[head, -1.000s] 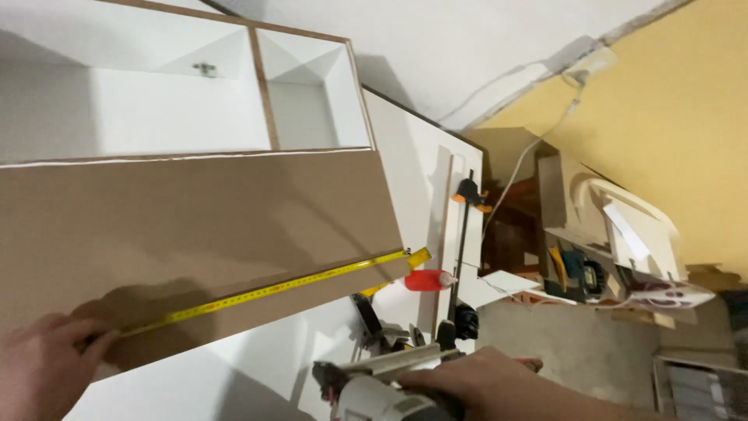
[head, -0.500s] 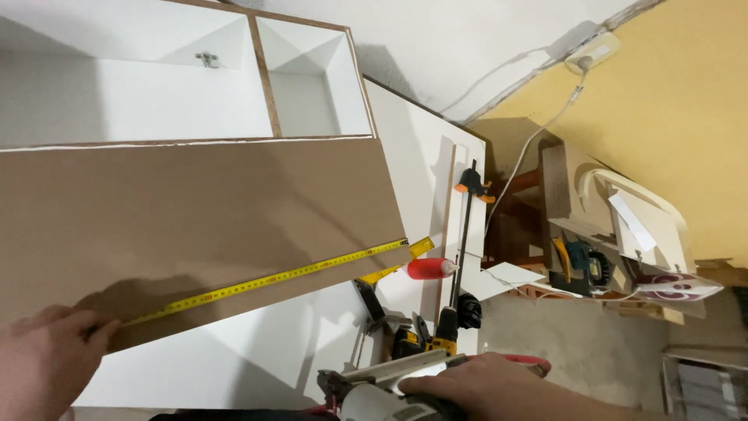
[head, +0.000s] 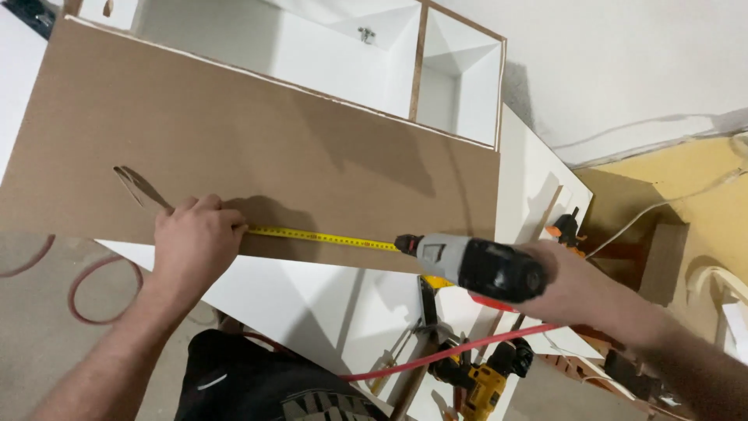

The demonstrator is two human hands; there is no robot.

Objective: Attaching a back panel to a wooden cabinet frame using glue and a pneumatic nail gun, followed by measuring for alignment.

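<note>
lying across the white cabinet [head: 374,70] is the brown board [head: 257,148]. my right hand [head: 573,284] grips a grey drill [head: 471,265] at its lower edge, my left hand [head: 195,238] pinning the yellow tape measure [head: 323,236] flat there.

The right hand [head: 569,284] is mostly hidden behind the grey drill [head: 471,265], so its fingers cannot be seen. The left hand [head: 195,238] covers the yellow tape measure's [head: 323,237] left end. The brown board [head: 257,148] hides the white cabinet's [head: 327,54] near side.
</note>
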